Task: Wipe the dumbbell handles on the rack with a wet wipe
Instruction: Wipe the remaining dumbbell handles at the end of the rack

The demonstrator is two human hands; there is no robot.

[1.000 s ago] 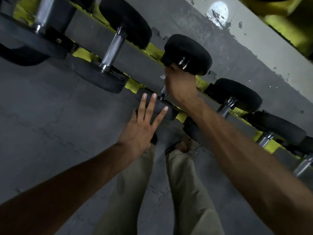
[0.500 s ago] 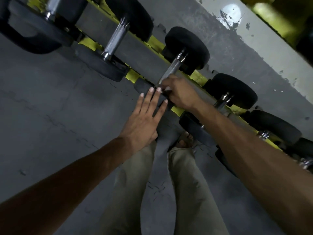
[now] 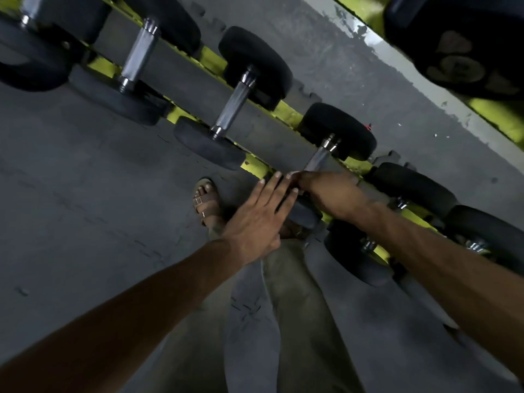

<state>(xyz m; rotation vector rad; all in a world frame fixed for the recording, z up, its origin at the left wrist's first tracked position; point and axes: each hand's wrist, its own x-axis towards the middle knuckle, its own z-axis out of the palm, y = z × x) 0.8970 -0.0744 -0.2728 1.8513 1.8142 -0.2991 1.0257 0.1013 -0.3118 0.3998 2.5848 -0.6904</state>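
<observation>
Dumbbell handle point(image 3: 317, 161), right of middle on the rack point(image 3: 253, 163), is gripped at its near end by my curled right hand point(image 3: 330, 194), wipe unseen; my left hand point(image 3: 255, 222) lies straight-fingered alongside, so I'd twist while sliding toward the far head.

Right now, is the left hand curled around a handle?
No, the left hand lies flat, fingers straight; the right hand grips the handle.

The dumbbell heads point(image 3: 255, 66) are matt black, the near ones a paler charcoal, and each handle point(image 3: 232, 109) is silvery steel with brighter chrome collars. The rack point(image 3: 286, 113) rails show acid yellow-green between them. The floor point(image 3: 85, 208) is dark grey, mottled and scuffed. At the far right a pale grey band point(image 3: 380, 48) has chipped, blotchy paint. The trousers point(image 3: 297, 307) are dull khaki, and a red speck point(image 3: 367, 127) shows beside one head.
</observation>
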